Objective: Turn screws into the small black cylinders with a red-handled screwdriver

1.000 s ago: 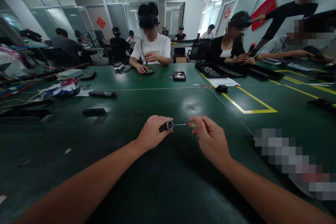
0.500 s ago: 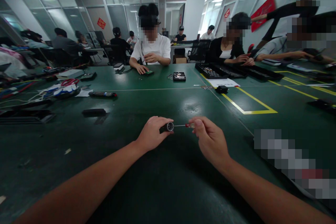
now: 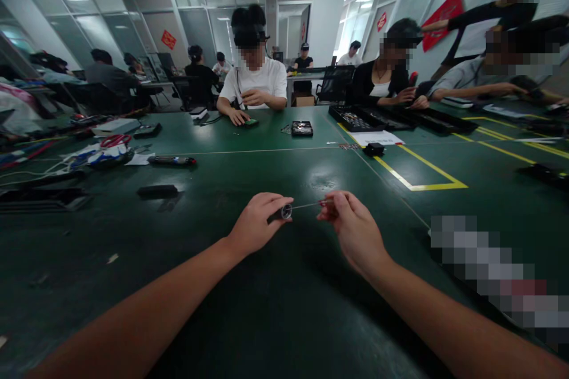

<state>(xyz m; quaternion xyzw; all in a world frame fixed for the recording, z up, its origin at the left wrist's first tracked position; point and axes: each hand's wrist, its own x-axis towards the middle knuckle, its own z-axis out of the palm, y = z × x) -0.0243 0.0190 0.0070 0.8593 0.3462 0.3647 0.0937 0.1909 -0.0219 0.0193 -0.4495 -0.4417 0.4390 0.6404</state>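
Observation:
My left hand (image 3: 260, 222) is closed around a short dark cylinder (image 3: 285, 211) with a round, glassy end facing me; most of its body is hidden by the fingers. Between finger and thumb, my right hand (image 3: 353, 222) pinches a small screwdriver (image 3: 323, 202) with a red collar and a clear-looking handle, largely covered by the fingers. Its thin metal shaft points left and reaches the cylinder's round end. Whether the tip sits inside or only beside the rim, I cannot tell. Both hands are held above the green table (image 3: 284, 308).
To the left lie a black block (image 3: 157, 190), a pen-like tool (image 3: 172, 160), tangled cables (image 3: 111, 154) and a black tray (image 3: 42, 198). Ahead are a small box of parts (image 3: 302, 128), a black piece (image 3: 374, 149) and yellow tape (image 3: 438, 187). Co-workers sit across the table.
My right hand has turned slightly and risen, so the screwdriver's shaft now slants up to the right and its handle shows less. The left hand keeps its grip on the cylinder.

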